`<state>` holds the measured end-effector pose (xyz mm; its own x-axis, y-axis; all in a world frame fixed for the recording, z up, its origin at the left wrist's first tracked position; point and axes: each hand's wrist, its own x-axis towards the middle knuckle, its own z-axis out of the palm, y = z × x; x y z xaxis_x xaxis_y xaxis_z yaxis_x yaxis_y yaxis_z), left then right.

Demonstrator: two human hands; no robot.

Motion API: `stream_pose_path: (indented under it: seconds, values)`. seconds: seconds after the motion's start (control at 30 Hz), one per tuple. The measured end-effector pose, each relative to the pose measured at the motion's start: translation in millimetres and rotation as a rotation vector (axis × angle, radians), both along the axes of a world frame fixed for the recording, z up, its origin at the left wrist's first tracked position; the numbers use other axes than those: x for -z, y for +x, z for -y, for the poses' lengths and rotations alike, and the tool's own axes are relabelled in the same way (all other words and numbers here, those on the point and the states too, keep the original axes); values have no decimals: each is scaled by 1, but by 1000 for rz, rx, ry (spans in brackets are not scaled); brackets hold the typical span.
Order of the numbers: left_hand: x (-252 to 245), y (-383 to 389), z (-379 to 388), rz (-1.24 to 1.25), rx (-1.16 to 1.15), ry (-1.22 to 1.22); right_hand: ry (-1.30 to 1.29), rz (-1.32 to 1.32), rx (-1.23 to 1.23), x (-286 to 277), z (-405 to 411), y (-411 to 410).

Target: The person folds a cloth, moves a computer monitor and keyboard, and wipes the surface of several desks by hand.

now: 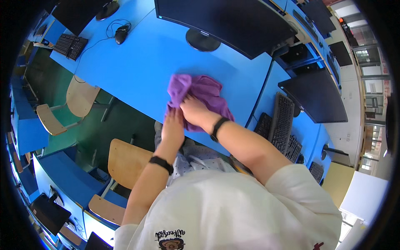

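A crumpled purple cloth (207, 89) lies on the blue desk (140, 72), close to its front edge. My right hand (195, 109) grips the middle of the cloth, its fingertips partly covered by a fold. At the cloth's near left side, my left hand (174, 122) has its fingers on the fabric, and they look bunched around it. Both hands are close together and slightly blurred. Part of the cloth is hidden under my right wrist.
A monitor (218, 22) on a round base stands behind the cloth. To the left are a mouse (121, 34) with its cable and a keyboard (70, 45). Several keyboards (281, 118) and another monitor (315, 93) occupy the right. Wooden chairs (131, 162) stand at the left.
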<state>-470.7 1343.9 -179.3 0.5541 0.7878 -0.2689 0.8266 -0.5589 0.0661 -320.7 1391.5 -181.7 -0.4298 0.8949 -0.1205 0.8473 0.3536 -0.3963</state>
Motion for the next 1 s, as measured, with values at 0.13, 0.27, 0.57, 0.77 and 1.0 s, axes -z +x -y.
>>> stream_pose_path:
  seconds: [0.13, 0.27, 0.57, 0.77, 1.0]
  values:
    - [-18, 0, 68, -39, 279, -100, -127, 80, -13, -14, 99, 33]
    - [-11, -9, 76, 33, 231, -60, -106, -2, 32, -13, 108, 28]
    - [-4, -47, 16, 157, -180, 20, -238, 164, -183, -25, -14, -47]
    - [-7, -92, -44, 23, -275, -6, -140, 141, -166, -18, -72, -108]
    - [-14, -145, -115, 37, -232, -60, -26, 26, -34, 2, -119, -151]
